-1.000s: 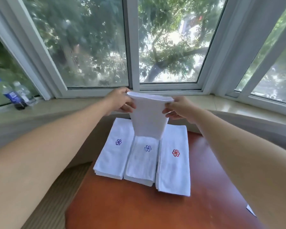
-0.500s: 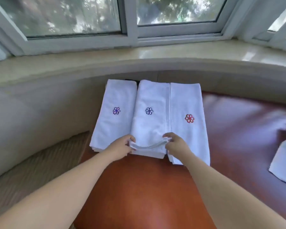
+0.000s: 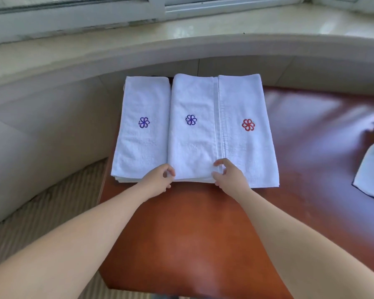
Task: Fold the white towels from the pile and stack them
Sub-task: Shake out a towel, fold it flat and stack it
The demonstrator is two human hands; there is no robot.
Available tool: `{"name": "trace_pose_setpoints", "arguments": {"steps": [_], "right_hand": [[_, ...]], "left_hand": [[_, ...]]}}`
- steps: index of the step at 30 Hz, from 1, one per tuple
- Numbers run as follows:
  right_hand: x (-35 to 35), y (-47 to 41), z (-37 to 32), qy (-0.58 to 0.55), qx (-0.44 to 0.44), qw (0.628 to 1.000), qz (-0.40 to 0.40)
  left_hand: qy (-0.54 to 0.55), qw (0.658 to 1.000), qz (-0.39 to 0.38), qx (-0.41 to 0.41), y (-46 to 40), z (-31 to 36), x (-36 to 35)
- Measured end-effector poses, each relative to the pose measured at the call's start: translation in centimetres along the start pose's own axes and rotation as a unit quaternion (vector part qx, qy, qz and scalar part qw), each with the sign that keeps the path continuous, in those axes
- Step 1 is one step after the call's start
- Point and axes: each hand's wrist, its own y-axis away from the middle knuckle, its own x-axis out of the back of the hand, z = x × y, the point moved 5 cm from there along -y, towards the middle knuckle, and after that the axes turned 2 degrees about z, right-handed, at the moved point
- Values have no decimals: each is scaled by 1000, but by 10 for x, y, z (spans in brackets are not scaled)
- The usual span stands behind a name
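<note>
The middle folded towel, white with a blue pinwheel emblem, lies flat on top of the centre stack on the reddish-brown surface. Its near edge is at the stack's front, where both hands meet it. The left hand sits at the towel's near left corner, fingers curled with the fingertips touching the cloth's edge; whether this grip actually pinches the fabric I cannot tell. The right hand is at the near right corner, thumb and forefinger curved apart over the hem, resting on the cloth in a loose, partly open grip.

At nine o'clock from this towel, touching it, lies a second folded stack bearing a purple emblem. At three o'clock, edge to edge with it, lies a third folded towel with a red emblem.

Farther out at three o'clock, well apart near the frame's edge, lie more white towels, only partly seen. At twelve o'clock, beyond the surface, runs a pale stone window sill under a window frame.
</note>
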Motion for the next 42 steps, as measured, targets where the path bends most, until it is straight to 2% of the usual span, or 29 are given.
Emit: {"name": "trace_pose_setpoints", "arguments": {"steps": [6, 9, 11, 12, 14, 17, 19, 21, 24, 28, 31, 35, 38, 42], "right_hand": [[12, 1, -7, 45, 2, 998, -41], [18, -1, -11, 109, -1, 989, -105], [26, -7, -14, 153, -2, 981, -116], [33, -11, -17, 173, 5, 980, -96], [47, -25, -26, 191, 32, 981, -35], [51, -48, -38, 228, 118, 966, 31], [44, -67, -46, 264, 181, 945, 67], [33, -87, -52, 276, 222, 930, 95], [3, -110, -39, 301, 248, 913, 121], [-13, -115, -21, 311, 282, 887, 192], [-9, -115, -24, 323, 262, 899, 134], [-4, -100, -17, 338, 244, 905, 90], [-3, -79, -2, 325, 266, 900, 115], [-7, -46, 21, 303, 280, 901, 133]], "left_hand": [[-67, 998, -16, 6, 6, 16, 8], [-112, 991, -66, 39, 7, 30, 11], [-192, 973, -121, 54, 4, 42, 14], [-242, 961, -128, 37, 0, 51, 17], [-299, 952, -65, -23, -16, 75, 24], [-279, 952, 75, -101, -43, 110, 23], [-340, 916, 147, -156, -64, 127, 11], [-393, 885, 186, -166, -89, 135, 0], [-428, 873, 177, -152, -118, 119, -28], [-426, 850, 227, -209, -117, 103, -44], [-430, 861, 194, -192, -109, 100, -41], [-415, 864, 202, -199, -77, 91, -52], [-411, 855, 228, -219, -58, 80, -69], [-424, 861, 196, -199, -36, 70, -97]]}}
